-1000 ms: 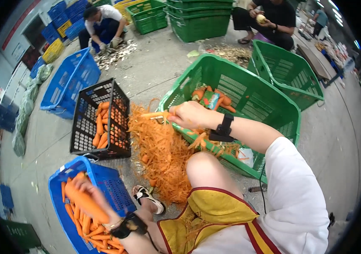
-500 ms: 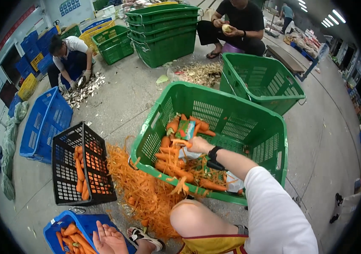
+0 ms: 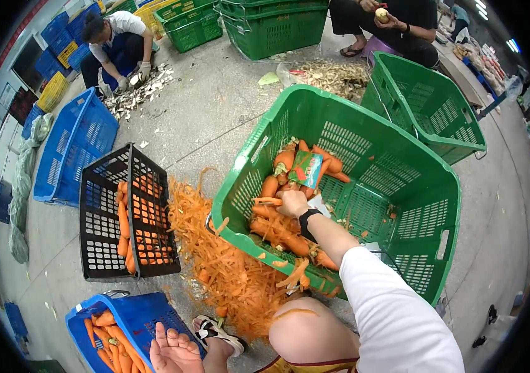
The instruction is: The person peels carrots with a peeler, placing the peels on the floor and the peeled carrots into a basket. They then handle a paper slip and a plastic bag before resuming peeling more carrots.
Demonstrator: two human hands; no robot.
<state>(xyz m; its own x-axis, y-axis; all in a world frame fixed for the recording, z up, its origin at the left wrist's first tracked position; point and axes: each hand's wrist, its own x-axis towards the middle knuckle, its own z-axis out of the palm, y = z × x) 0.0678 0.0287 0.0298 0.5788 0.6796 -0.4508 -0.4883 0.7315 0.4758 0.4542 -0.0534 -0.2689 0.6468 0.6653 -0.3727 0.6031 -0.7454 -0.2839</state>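
My right hand [image 3: 293, 204] reaches into a large green crate [image 3: 423, 196], its fingers curled among whole carrots [image 3: 290, 241]. A narrow orange piece [image 3: 268, 201] shows beside the fingertips; whether the hand grips it I cannot make out. Just beyond the hand, a green and red printed packet [image 3: 307, 169] lies on the carrots. My left hand [image 3: 176, 351] is palm up with loosely spread fingers and holds nothing. It is beside a small blue crate [image 3: 153, 309] of carrots [image 3: 115, 345]. Shredded carrot peel [image 3: 234, 273] covers the floor between my hands.
A black crate [image 3: 100, 214] with carrots and a blue crate [image 3: 69, 155] stand at left. Another green crate [image 3: 433, 102] is behind mine, with stacked green crates [image 3: 274, 31] farther back. Two people squat beside heaps of trimmings [image 3: 143, 90], one in white [image 3: 129, 28], one in black.
My view has shifted, moving the crates up and rightward in the picture. Within the green crate, my right hand has moved nearer and left, down onto the carrots. My left hand stays open.
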